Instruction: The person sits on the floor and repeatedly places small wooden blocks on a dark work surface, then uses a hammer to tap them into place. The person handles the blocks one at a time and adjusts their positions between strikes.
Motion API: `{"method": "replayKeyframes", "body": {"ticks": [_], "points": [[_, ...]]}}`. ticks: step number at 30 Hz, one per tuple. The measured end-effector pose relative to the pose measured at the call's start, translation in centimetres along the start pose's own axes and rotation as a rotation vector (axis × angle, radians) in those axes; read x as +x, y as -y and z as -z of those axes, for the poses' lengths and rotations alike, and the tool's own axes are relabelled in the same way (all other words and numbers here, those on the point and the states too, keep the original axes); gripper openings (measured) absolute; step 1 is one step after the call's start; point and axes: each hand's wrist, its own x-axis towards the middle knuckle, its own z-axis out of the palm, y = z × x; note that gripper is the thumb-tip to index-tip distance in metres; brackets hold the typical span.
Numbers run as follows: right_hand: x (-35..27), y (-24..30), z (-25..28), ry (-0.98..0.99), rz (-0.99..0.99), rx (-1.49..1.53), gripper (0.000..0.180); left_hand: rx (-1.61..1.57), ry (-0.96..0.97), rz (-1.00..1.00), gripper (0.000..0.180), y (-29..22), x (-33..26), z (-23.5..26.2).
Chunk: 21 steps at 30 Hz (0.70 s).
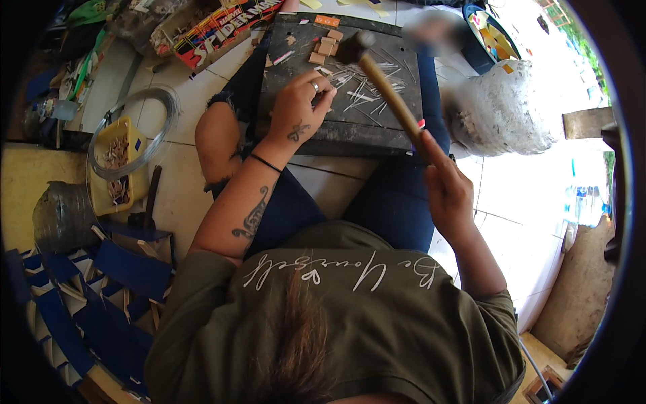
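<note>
White floor tiles (pixel 182 121) fill the scene, and a person sits on them with legs in dark blue jeans stretched toward twelve o'clock. Across the thighs lies a dark, scratched work board (pixel 356 114), its far edge at twelve o'clock.

On the board, the left hand (pixel 296 111) lies palm down with the fingers curled and pressed together at the tips, a ring on one finger. The fingertips pinch something small against the board; what it is cannot be told. Around them, toward one o'clock, thin pale slivers (pixel 367 91) lie scattered over the dark surface. Small square wooden blocks (pixel 326 46) sit in a cluster near the board's far edge, at eleven o'clock from the hand.

The right hand (pixel 444 188) is at four o'clock from the board's centre, closed in a fist round the lower end of a wooden hammer handle (pixel 390 97). The handle slants up toward eleven o'clock, and the dark hammer head (pixel 353 46) hovers over the board's far part, just beside the wooden blocks.

At nine o'clock from the board a coil of clear tubing (pixel 145 114) lies on the tiles, looped over a yellow tray (pixel 121 168) holding small pale pieces. A woven blue and white panel (pixel 101 296) spreads at seven o'clock. At two o'clock stands a bulging white sack (pixel 505 108), and at eleven o'clock a colourful printed box (pixel 215 30) rests near the board's corner.
</note>
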Motion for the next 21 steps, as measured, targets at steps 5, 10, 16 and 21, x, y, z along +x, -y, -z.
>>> {"method": "replayKeyframes", "body": {"ticks": [5, 10, 16, 21], "points": [[0.0, -0.4, -0.2, 0.067, -0.045, -0.005, 0.056, -0.005, -0.017, -0.011, 0.007, 0.0, 0.0, -0.2], [-0.1, -0.4, -0.2, 0.068, -0.063, -0.022, 0.055, 0.019, -0.009, 0.002, 0.007, 0.0, -0.1, 0.0], [1.6, -1.0, 0.0, -0.103, 0.022, 0.005, 0.051, -0.011, 0.017, 0.080, 0.007, -0.7, 0.1, 0.2], [6.0, -4.6, -1.0, -0.131, -0.167, -0.130, 0.046, -0.266, -0.119, 0.281, 0.004, 2.3, -0.5, 1.7]]}}
